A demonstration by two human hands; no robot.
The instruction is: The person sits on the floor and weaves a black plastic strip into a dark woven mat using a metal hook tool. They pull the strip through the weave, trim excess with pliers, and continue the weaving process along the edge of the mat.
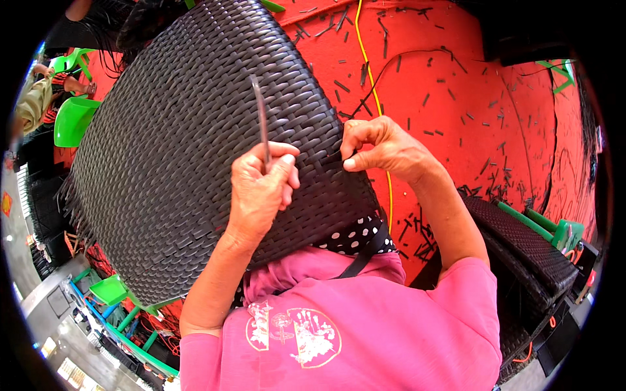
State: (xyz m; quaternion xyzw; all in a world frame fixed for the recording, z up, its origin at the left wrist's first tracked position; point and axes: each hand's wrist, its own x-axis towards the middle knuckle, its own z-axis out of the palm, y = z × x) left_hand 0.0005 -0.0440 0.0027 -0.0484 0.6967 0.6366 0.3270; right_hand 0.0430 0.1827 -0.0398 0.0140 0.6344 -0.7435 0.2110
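Note:
A large dark woven wicker panel (189, 143) of flat plastic-like strips lies across my lap and stretches away to the left. My left hand (254, 186) is closed around a thin, slightly curved metal tool (261, 114), whose long flat end points up and away over the weave. At the panel's right edge, my right hand (385, 148) pinches a dark strip (334, 157) between thumb and bent forefinger. Where that strip enters the weave is hard to make out. The lower part of the tool is hidden in my left fist.
Cut strip scraps (424, 241) litter the red floor (450, 130), crossed by a yellow cord (369, 65). Another woven piece (521, 241) stands at the right beside a green stool (566, 233). A green chair (75, 120) and a person's arm (42, 69) show at the left.

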